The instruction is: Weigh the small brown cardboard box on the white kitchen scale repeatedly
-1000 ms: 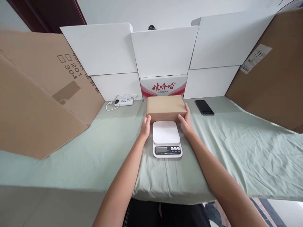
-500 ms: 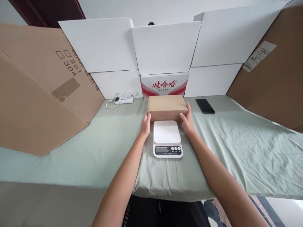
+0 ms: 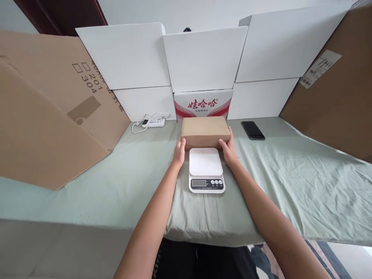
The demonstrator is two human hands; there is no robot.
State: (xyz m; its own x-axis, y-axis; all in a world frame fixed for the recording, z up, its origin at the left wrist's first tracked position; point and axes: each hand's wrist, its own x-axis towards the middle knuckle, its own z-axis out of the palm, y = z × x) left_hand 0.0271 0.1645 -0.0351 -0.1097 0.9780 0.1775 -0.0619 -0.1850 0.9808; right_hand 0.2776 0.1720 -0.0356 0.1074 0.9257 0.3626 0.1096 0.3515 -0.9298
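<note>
A brown cardboard box (image 3: 205, 127) sits behind the kitchen scale, held between both hands at its two ends. My left hand (image 3: 179, 151) grips its left end, thumb on the front face and the other fingers mostly hidden along the side. On the opposite end my right hand (image 3: 228, 149) holds it the same way, thumb against the front. The white digital kitchen scale (image 3: 205, 162) lies between my forearms, its platform bare and its display blank. The box's underside is hidden from me.
A white power strip with a cable (image 3: 154, 123) lies at the back left, and a black phone (image 3: 252, 130) at the back right. White boxes (image 3: 206, 60) and a red-printed carton (image 3: 202, 104) wall the rear. Large cardboard sheets (image 3: 37, 116) flank the green cloth (image 3: 122, 186).
Almost nothing differs. The view has shifted slightly, and my right thumb sits a touch further left on the box's front. Both hands keep hold of the box.
</note>
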